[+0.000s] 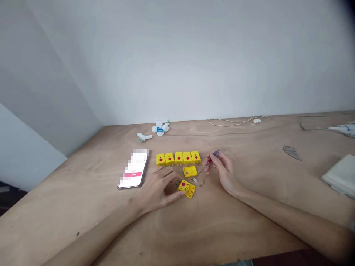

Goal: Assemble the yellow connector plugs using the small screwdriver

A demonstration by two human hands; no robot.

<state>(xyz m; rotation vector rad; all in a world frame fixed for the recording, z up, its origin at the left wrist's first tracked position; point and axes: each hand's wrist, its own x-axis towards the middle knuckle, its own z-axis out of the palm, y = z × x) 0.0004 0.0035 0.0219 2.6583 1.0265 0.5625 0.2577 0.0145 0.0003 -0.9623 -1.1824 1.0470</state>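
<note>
My left hand (159, 186) lies on the table, with its thumb and forefinger around an opened yellow plug (183, 185). The plug's inside faces up, showing a red spot, and its metal pins point left. My right hand (225, 173) is closed around a small screwdriver (212, 158) with a clear purplish handle. Its thin shaft slants down to the left, the tip near the yellow plug cover (190, 171). Between the hands lie a small white piece (195, 180) and a few tiny metal screws (204, 181).
Several closed yellow plugs (178, 158) stand in a row behind the cover. Left of them lies a phone (134, 169). White plastic fittings (160, 129) and a thin cord (230, 123) lie near the wall. A white box (341, 175) is at the right.
</note>
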